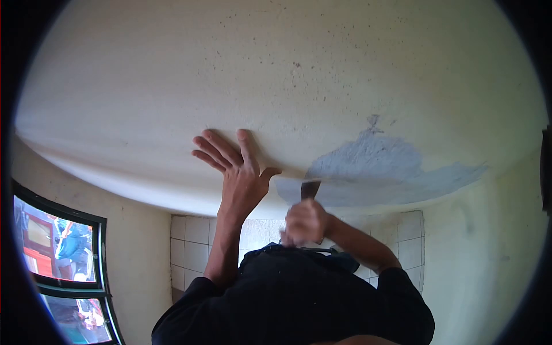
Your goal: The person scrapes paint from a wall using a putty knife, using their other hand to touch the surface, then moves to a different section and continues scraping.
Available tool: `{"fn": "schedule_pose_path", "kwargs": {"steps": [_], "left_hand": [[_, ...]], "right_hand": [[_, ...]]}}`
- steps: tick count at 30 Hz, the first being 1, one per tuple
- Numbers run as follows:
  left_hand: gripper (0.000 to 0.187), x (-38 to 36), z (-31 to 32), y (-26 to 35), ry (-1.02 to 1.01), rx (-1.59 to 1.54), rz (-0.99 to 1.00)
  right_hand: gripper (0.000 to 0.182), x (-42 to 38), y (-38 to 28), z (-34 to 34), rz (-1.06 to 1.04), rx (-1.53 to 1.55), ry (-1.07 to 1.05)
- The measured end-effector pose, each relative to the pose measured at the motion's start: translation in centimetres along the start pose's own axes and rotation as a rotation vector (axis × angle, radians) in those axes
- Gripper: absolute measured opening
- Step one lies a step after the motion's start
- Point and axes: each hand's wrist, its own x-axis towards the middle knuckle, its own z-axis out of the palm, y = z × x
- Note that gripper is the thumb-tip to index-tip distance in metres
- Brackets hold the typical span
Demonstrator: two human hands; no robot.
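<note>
My left hand [238, 167] lies against the cream wall [172, 75] with its fingers spread. To the right of it, my right hand [306, 223] is closed round a scraper [310, 189], slightly blurred. The scraper's dark, flat blade points up to the wall at the left part of a bare grey patch [374, 161], where the paint is gone. The scraper's handle is mostly hidden in my fingers. Small dark specks mark the wall above the patch.
White tiles [410, 238] cover the floor below me. A dark-framed window [103, 253] is at the lower left, with people visible through the glass. A dark object [546, 169] stands at the far right edge.
</note>
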Motion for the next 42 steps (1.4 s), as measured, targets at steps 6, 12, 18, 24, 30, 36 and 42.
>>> {"fn": "schedule_pose_path", "kwargs": {"steps": [6, 12, 18, 24, 30, 36, 42], "left_hand": [[0.15, -0.2, -0.1, 0.3, 0.004, -0.01, -0.019], [0.149, -0.3, -0.3, 0.5, -0.009, -0.046, -0.041], [0.153, -0.1, -0.3, 0.6, -0.007, 0.065, -0.029], [0.151, -0.1, -0.1, 0.8, 0.021, 0.05, -0.059], [0.145, -0.2, 0.0, 1.0, -0.001, 0.057, -0.095], [0.145, -0.3, -0.2, 0.9, -0.028, 0.051, -0.085], [0.147, -0.7, 0.2, 0.6, -0.029, 0.078, -0.07]], "right_hand": [[0.038, -0.3, 2.0, -0.8, 0.122, -0.14, -0.092], [0.04, 2.6, -1.5, -1.8, -0.012, -0.022, -0.029], [0.038, 1.5, 0.1, -0.9, 0.01, -0.061, -0.085], [0.04, 2.7, 0.0, -2.5, -0.026, -0.058, -0.097], [0.037, 2.2, -1.2, -1.6, 0.033, 0.041, -0.092], [0.045, -0.7, 1.7, -0.6, 0.063, -0.166, -0.143], [0.038, 3.9, -1.7, -1.5, -0.013, 0.025, -0.029]]}}
